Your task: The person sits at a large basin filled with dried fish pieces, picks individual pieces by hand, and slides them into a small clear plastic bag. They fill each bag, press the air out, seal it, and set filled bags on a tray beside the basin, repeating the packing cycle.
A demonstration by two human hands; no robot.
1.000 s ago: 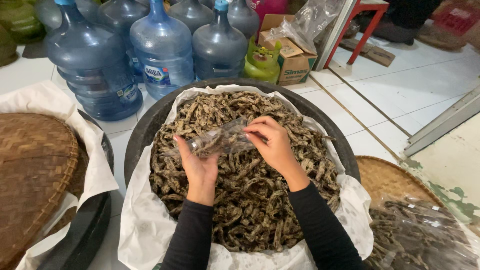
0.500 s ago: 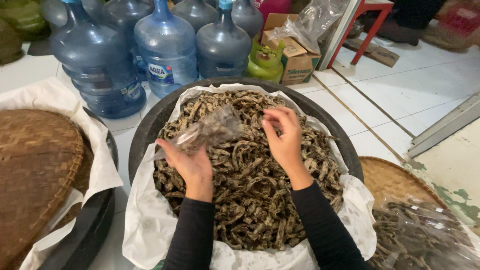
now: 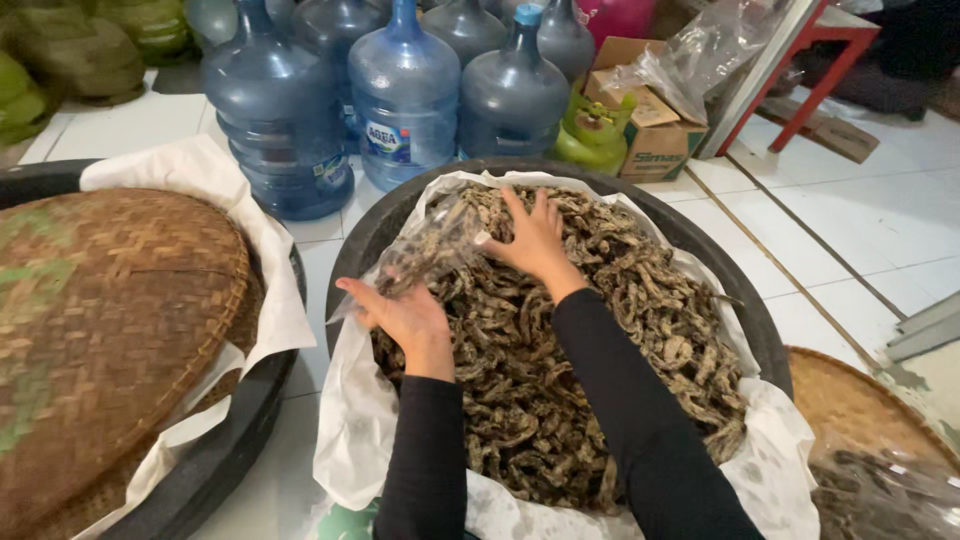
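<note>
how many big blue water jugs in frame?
5 at least, clustered behind the tub: jug front left, labelled centre jug, capped right jug, two behind. More may be cut off.

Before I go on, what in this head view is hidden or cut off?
- Under the woven lid: the left tub's contents, covered.
- Clear bag in the left hand: how full, blurred by crinkled plastic.
- Right hand: palm hidden, pressed on the dried strips.
- Woven tray: cut off by the frame's right edge.
</note>
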